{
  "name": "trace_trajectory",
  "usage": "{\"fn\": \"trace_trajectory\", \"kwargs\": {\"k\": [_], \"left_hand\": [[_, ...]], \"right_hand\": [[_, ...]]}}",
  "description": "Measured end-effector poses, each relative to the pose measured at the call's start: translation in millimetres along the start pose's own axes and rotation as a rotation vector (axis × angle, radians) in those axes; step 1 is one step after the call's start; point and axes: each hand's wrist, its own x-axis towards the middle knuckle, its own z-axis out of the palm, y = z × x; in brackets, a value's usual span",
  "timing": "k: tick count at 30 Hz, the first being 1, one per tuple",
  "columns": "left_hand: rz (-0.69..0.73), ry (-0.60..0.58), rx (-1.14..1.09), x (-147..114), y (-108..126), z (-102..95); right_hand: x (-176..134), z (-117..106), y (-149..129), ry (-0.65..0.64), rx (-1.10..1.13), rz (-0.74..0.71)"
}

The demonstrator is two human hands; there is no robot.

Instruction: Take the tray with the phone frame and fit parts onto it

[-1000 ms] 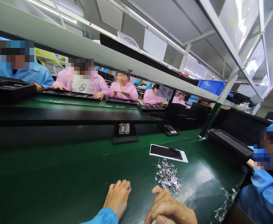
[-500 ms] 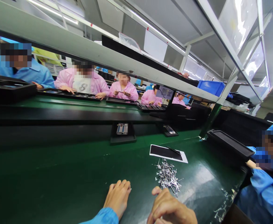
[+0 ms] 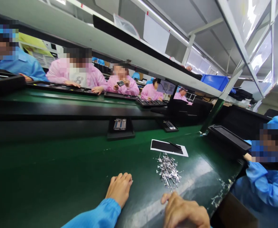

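My left hand (image 3: 120, 189) rests on the green table (image 3: 65, 177), knuckles up and fingers curled together. What it holds, if anything, is hidden under the fingers. Close to the bottom edge is my right hand (image 3: 185, 210), its index finger bent forward and the other fingers folded in. Its palm and fingertips face away from view, so anything in them cannot be made out. Just beyond it lies a loose pile of small silver and dark strips (image 3: 169, 171). Behind the pile is a white-bordered black sheet (image 3: 165, 146) with dark tweezers (image 3: 175, 145) on it.
Two black trays (image 3: 110, 134) (image 3: 173, 129) with metal-framed device parts stand along the far side. A shelf beam (image 3: 129, 52) crosses overhead, joined to a post (image 3: 212, 115). At right sits a person in blue (image 3: 267, 177) by a black tray (image 3: 231, 137). Several people work opposite.
The view has tilted a little, so the table and trays appear higher and slightly left. My right hand has shifted right, its fingers more folded. My left hand stays on the table.
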Motion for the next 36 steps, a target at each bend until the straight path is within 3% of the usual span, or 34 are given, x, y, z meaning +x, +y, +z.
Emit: {"fn": "trace_trajectory", "kwargs": {"k": [3,5,8,11,14,21,29,36], "left_hand": [[0.005,-0.019,-0.01,0.1,-0.8,-1.5],[0.011,-0.033,-0.019,0.5,-1.8,-2.5],[0.016,-0.045,-0.033,0.8,-3.7,-4.1],[0.015,-0.051,-0.055,-0.9,-3.5,-5.7],[0.032,-0.058,-0.105,-6.8,4.0,-7.7],[0.149,-0.092,-0.293,-34.4,43.2,-16.9],[0.137,-0.129,-0.47,-39.6,47.9,-20.4],[-0.021,-0.212,-0.69,-27.4,30.3,-15.5]], "right_hand": [[-38.5,-21.9,-0.5,-0.296,-0.378,0.107],[-66.8,-34.4,0.4,-0.404,-0.516,0.142],[-96.7,-43.5,-0.1,-0.326,-0.871,0.229],[-100.6,-38.3,-1.5,-0.174,-1.176,0.215],[-84.5,-19.4,3.8,-0.108,-1.07,0.173],[-54.6,29.1,45.5,-0.017,-0.739,0.374],[-40.5,24.8,72.6,-0.084,-0.56,0.225],[-39.6,38.0,107.6,-0.094,-0.684,0.055]]}}
